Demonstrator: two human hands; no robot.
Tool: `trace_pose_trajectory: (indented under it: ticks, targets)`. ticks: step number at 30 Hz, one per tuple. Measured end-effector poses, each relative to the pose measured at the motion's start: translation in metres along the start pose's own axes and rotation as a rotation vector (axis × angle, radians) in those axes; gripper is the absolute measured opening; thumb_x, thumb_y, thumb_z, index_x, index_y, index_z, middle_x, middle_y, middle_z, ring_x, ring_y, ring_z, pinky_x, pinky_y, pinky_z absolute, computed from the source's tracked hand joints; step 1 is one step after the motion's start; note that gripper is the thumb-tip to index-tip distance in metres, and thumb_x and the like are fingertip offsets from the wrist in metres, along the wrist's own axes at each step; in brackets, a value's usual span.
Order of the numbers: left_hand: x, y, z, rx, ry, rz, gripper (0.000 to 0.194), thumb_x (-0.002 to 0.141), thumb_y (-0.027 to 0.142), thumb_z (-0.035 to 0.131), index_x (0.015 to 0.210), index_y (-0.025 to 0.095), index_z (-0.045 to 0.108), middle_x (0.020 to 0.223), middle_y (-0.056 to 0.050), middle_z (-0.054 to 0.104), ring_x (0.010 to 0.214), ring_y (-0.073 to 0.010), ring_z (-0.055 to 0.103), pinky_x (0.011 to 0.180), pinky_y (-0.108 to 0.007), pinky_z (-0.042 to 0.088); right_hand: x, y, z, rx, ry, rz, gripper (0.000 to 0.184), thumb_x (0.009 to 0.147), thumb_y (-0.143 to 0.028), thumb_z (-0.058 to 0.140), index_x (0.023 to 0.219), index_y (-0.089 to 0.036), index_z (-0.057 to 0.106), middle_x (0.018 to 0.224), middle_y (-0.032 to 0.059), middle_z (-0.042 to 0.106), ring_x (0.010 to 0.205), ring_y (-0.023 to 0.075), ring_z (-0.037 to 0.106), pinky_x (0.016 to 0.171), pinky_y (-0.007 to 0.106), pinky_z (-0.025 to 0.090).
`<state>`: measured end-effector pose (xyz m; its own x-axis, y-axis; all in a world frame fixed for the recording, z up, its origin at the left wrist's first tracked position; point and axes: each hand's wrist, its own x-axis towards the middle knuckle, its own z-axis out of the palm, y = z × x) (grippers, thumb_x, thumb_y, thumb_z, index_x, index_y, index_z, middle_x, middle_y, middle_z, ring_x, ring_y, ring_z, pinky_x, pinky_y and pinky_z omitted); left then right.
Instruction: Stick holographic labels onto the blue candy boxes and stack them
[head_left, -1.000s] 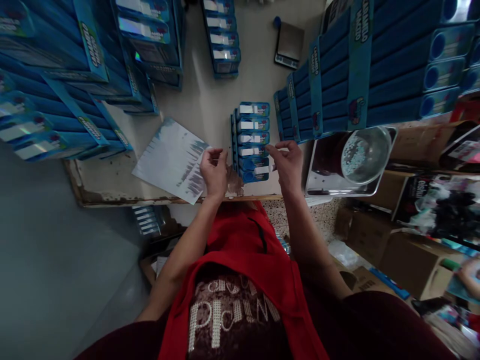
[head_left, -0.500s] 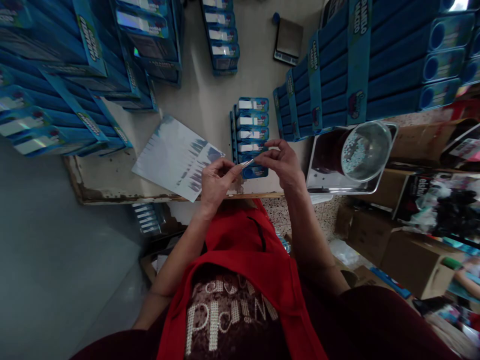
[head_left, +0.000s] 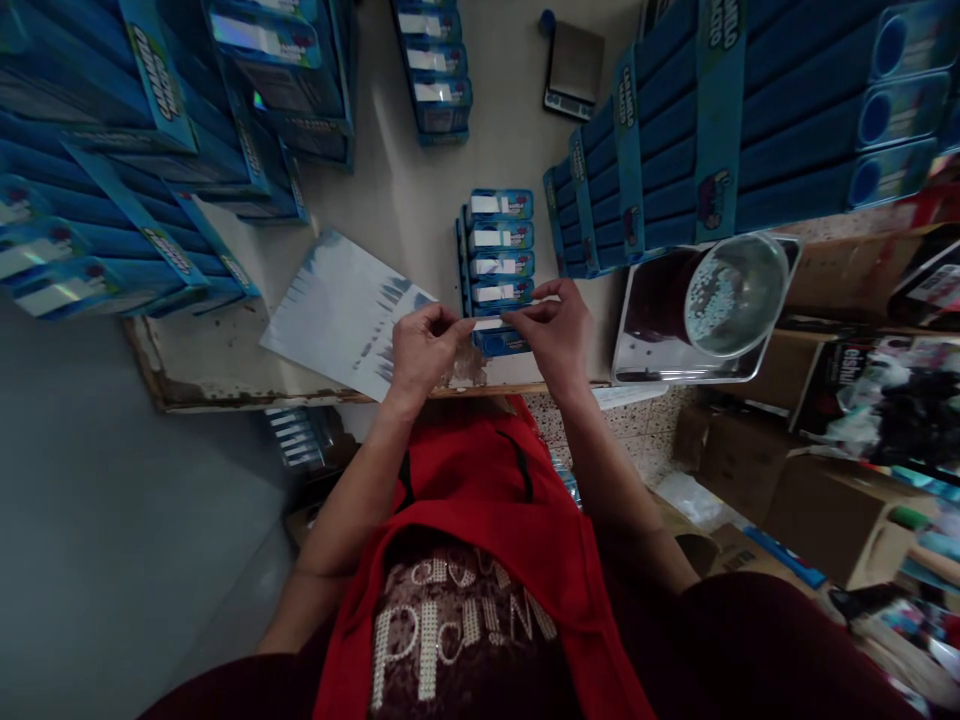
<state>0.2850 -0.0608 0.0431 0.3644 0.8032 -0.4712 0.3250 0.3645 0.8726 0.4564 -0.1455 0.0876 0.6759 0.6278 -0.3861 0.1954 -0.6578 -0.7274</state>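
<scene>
In the head view, just below the frame's centre, my left hand (head_left: 424, 350) and right hand (head_left: 559, 332) pinch opposite ends of a white strip (head_left: 489, 323), fingertips closed, the strip spanning between them across the near end of the row of blue boxes (head_left: 516, 265).

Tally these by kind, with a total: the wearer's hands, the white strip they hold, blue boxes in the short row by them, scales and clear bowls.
Left hand and right hand: 2
White strip: 1
Blue boxes: 6
Scale: 1
Clear bowl: 1
Total: 11
</scene>
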Motion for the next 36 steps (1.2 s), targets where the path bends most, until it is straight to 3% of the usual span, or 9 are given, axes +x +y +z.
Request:
trace_pose_trajectory:
  ticks: [11,17,22,24,27,29,30,33,36]
  targets:
    - [0.007,-0.015,0.01,-0.064,0.021,-0.02,0.026,0.078,0.038,0.087,0.067,0.022,0.07,0.064,0.0,0.062,0.063,-0.0154,0.053,0.06,-0.028,0.039,0.002,0.003,0.009,-0.102,0.012,-0.028,0.033,0.09,-0.045,0.08,0.102,-0.03,0.053,0.085,-0.0034,0.076,0.084,0.0215,0.076,0.081,0.037,0.056]
    - [0.018,-0.027,0.018,-0.281,-0.098,-0.229,0.033,0.073,0.042,0.095,0.071,0.019,0.07,0.065,0.001,0.062,0.062,-0.0129,0.054,0.061,-0.026,0.042,0.014,0.016,0.004,-0.209,0.15,-0.096,0.044,0.075,-0.044,0.09,0.094,-0.028,0.054,0.091,-0.0018,0.065,0.085,0.0195,0.062,0.078,0.035,0.051]
    - [0.019,-0.041,0.032,-0.454,-0.125,-0.396,0.051,0.065,0.05,0.101,0.077,0.021,0.061,0.067,0.004,0.06,0.06,-0.012,0.057,0.059,-0.025,0.048,0.033,0.036,0.001,0.048,0.004,0.019,0.054,0.061,-0.05,0.094,0.09,-0.026,0.055,0.078,-0.0068,0.055,0.071,0.0146,0.054,0.067,0.031,0.045]
    - [0.019,-0.048,0.039,-0.492,-0.103,-0.403,0.058,0.062,0.052,0.104,0.079,0.021,0.058,0.067,0.006,0.058,0.059,-0.0111,0.057,0.058,-0.024,0.049,0.034,0.036,0.0,0.043,0.008,0.01,0.054,0.061,-0.053,0.093,0.09,-0.026,0.057,0.079,-0.0059,0.058,0.071,0.015,0.055,0.065,0.031,0.045]
    - [0.024,-0.057,0.04,-0.483,-0.159,-0.357,0.05,0.071,0.052,0.099,0.082,0.021,0.062,0.07,0.003,0.061,0.061,-0.0122,0.058,0.06,-0.025,0.048,0.031,0.031,-0.005,-0.039,0.02,-0.05,0.048,0.067,-0.055,0.089,0.092,-0.025,0.062,0.078,-0.0043,0.063,0.069,0.0161,0.058,0.065,0.033,0.048]
    - [0.035,-0.064,0.024,-0.372,-0.09,-0.303,0.038,0.078,0.043,0.094,0.081,0.021,0.064,0.072,0.001,0.063,0.068,-0.0151,0.061,0.065,-0.027,0.049,0.03,0.03,-0.012,-0.057,0.002,-0.067,0.045,0.069,-0.054,0.088,0.094,-0.025,0.065,0.077,-0.0034,0.065,0.069,0.0175,0.061,0.067,0.035,0.052]
    - [0.042,-0.068,0.008,-0.279,0.015,-0.265,0.032,0.079,0.037,0.092,0.082,0.021,0.065,0.075,0.0,0.065,0.074,-0.0171,0.064,0.071,-0.028,0.051,0.029,0.03,-0.015,-0.045,-0.021,-0.057,0.044,0.069,-0.054,0.087,0.096,-0.025,0.067,0.077,-0.0029,0.066,0.068,0.0184,0.063,0.067,0.037,0.054]
    - [0.071,-0.083,-0.059,0.092,0.46,-0.123,0.025,0.08,0.021,0.088,0.093,0.022,0.066,0.103,-0.008,0.073,0.107,-0.0265,0.068,0.099,-0.037,0.053,0.027,0.028,-0.024,-0.02,-0.081,-0.022,0.039,0.075,-0.053,0.081,0.102,-0.025,0.071,0.08,0.0005,0.07,0.068,0.0216,0.068,0.065,0.04,0.059]
    - [0.098,-0.101,-0.125,0.392,0.626,-0.082,0.044,0.075,0.018,0.091,0.108,0.022,0.063,0.139,-0.02,0.065,0.142,-0.0393,0.054,0.121,-0.048,0.041,0.014,0.013,-0.025,-0.13,0.099,-0.187,0.032,0.087,-0.049,0.075,0.109,-0.026,0.073,0.101,0.0081,0.078,0.079,0.025,0.074,0.07,0.044,0.061]
